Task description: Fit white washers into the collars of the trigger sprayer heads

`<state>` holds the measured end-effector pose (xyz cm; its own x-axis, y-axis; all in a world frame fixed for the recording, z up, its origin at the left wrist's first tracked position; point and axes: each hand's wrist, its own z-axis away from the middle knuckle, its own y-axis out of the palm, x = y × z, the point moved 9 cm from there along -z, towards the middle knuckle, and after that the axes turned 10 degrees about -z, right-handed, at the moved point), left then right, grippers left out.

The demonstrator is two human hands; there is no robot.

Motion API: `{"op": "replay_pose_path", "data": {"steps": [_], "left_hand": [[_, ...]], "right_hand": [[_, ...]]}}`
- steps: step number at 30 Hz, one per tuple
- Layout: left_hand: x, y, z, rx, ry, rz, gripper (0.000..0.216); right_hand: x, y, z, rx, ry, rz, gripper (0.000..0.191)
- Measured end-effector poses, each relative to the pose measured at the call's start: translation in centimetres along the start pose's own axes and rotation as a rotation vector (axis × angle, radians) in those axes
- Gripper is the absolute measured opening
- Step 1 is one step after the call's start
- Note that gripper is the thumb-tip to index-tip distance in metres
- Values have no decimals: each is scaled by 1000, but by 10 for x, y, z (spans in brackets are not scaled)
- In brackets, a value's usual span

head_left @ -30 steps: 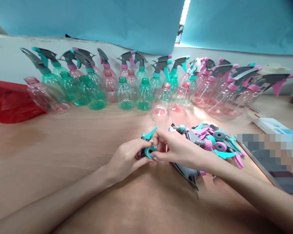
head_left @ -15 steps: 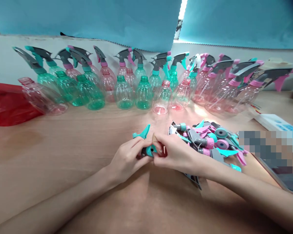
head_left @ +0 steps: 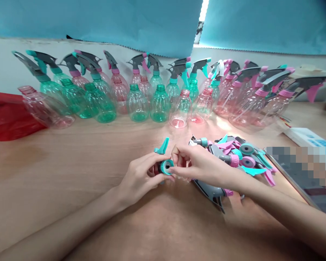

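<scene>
Just above the table, my left hand (head_left: 141, 174) grips a trigger spray head (head_left: 167, 167) around its teal collar. The collar's round opening faces me and a dark hole shows at its centre. A teal trigger (head_left: 163, 146) sticks up behind my left fingers. My right hand (head_left: 192, 163) is closed with curled fingers at the right side of the collar. Its thumb tip touches the rim; what lies in those fingers, if anything, is hidden. Beside my right hand lies a pile of loose spray heads (head_left: 230, 159) in grey, pink and teal, partly covered by my forearm.
Open green bottles (head_left: 159, 105) and pink bottles (head_left: 179, 110) stand in a row behind my hands. Farther back, several bottles carry spray heads. A red plastic bag (head_left: 13, 117) lies at left. A dark flat device (head_left: 301, 185), partly pixelated, sits at right near a white box (head_left: 309, 137).
The collar has turned so its opening faces me more fully. My right hand has shifted slightly right, its fingers loosened from their tight hold against the collar.
</scene>
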<state>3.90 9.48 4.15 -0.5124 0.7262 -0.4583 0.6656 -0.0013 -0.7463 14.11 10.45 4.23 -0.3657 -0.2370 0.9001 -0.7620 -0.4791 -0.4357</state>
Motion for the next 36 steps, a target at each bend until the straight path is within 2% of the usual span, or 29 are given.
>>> {"op": "replay_pose_path", "data": {"steps": [4,9,12,16,23,28,31,36], "left_hand": [[3,-1,-1,-7,-41,25,30],[7,-5,2,-61,-96,8,26],[6,-6,3,-76,-82,-5,26],[4,-7,3,-94,-54,-4,24],[4,-8,6,-106,-45,3,24],[8,-10,5,-109,-82,-3,26],[11,-11,4,-110,-116,-3,24],[12,-10,2,-91,-158,0,22]], "right_hand": [[5,-3,4,-104,-5,147,6],[11,-1,16,-251,-30,345,12],[14,4,21,-283,-58,453,20],[15,9,24,-299,-62,484,22],[12,9,21,-293,-56,382,21],[5,4,11,-274,-58,218,12],[2,2,8,-276,-60,137,14],[-1,1,9,-319,-56,106,14]]}}
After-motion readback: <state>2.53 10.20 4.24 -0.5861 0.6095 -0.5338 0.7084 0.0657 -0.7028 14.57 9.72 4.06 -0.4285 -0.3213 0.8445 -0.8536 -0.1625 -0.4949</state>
